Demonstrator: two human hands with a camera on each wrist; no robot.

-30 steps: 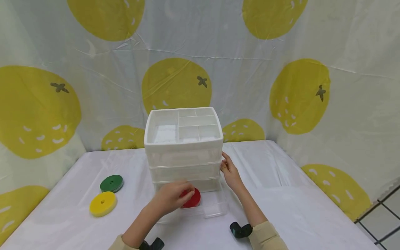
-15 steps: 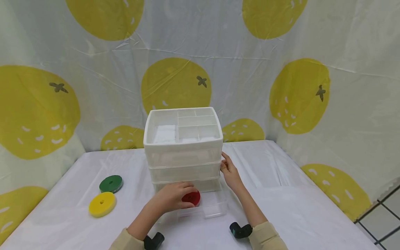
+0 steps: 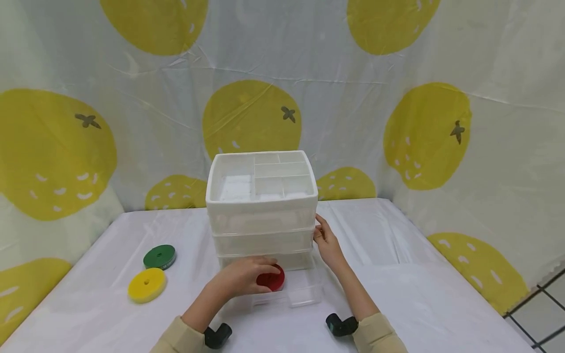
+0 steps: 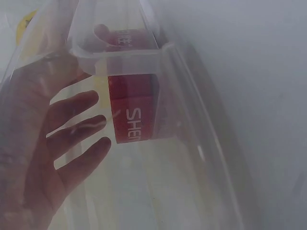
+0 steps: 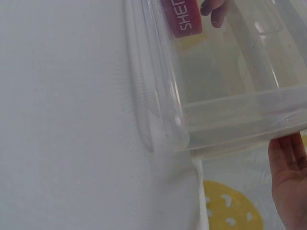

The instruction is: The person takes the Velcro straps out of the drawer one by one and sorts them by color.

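Observation:
A white drawer unit [image 3: 261, 215] stands mid-table with its clear bottom drawer [image 3: 304, 295] pulled out. Inside that drawer lies a red tape roll [image 3: 270, 279], with white lettering on its side in the left wrist view. My left hand [image 3: 243, 277] reaches over the drawer's left side and holds the roll between thumb and forefinger. Its other fingers [image 4: 79, 127] spread behind the clear plastic. My right hand [image 3: 327, 243] rests against the unit's right side, its fingers [image 5: 287, 153] extended along the wall.
A green roll [image 3: 160, 257] and a yellow roll [image 3: 147, 285] sit on the white-covered table [image 3: 397, 294], left of the unit. The unit's top tray [image 3: 236, 184] has several compartments. A fruit-patterned curtain [image 3: 335, 113] hangs behind.
My left hand has moved right and lowered over the red tape roll, with thumb and fingers now around it. My right hand stays at the unit's side. The view has shifted slightly.

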